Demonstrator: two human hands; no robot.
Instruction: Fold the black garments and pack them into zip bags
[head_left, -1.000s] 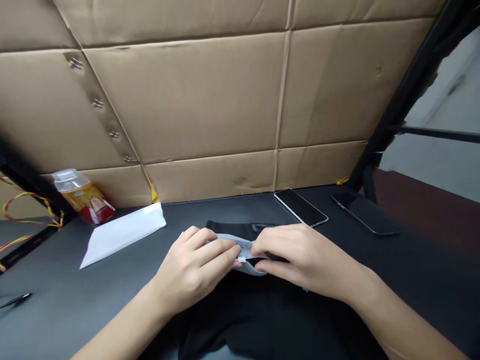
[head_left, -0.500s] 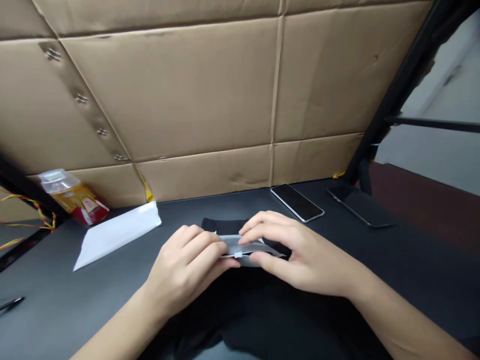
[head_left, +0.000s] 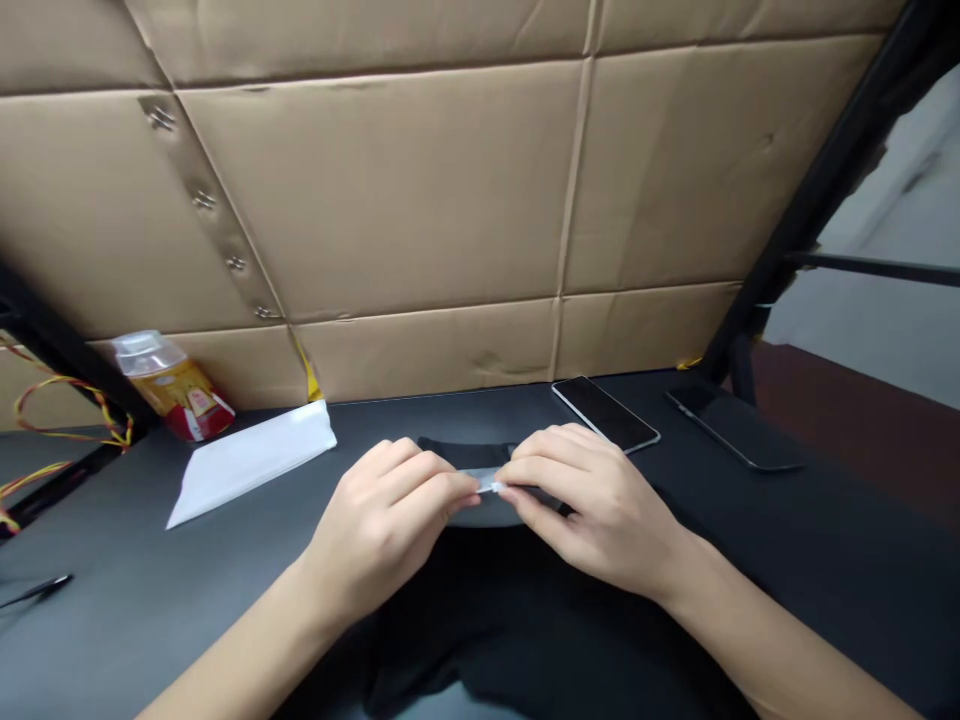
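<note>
Between my hands, at the near edge of the desk, is a small grey pouch (head_left: 486,514) with a white zip slider (head_left: 496,487) at its opening. My left hand (head_left: 394,520) is closed, thumb and forefinger pinching the pouch's edge just left of the slider. On the other side, my right hand (head_left: 589,500) pinches the slider between thumb and fingertips. A black, flat item (head_left: 461,453) lies just behind the pouch, partly covered by my hands. The pouch's ends are hidden under my fingers.
A white paper packet (head_left: 251,460) lies on the dark desk (head_left: 247,590) at left, near a plastic jar (head_left: 176,385) with a red and yellow label. A pen (head_left: 37,591) is far left. Two phones, one silver-edged (head_left: 607,412) and one black (head_left: 731,425), lie right. Cardboard (head_left: 390,190) stands behind.
The pouch's mouth, parted half a second ago with grey contents showing, now looks closed between my fingers. My right fingers have come together on the slider. The view has shifted slightly left.
</note>
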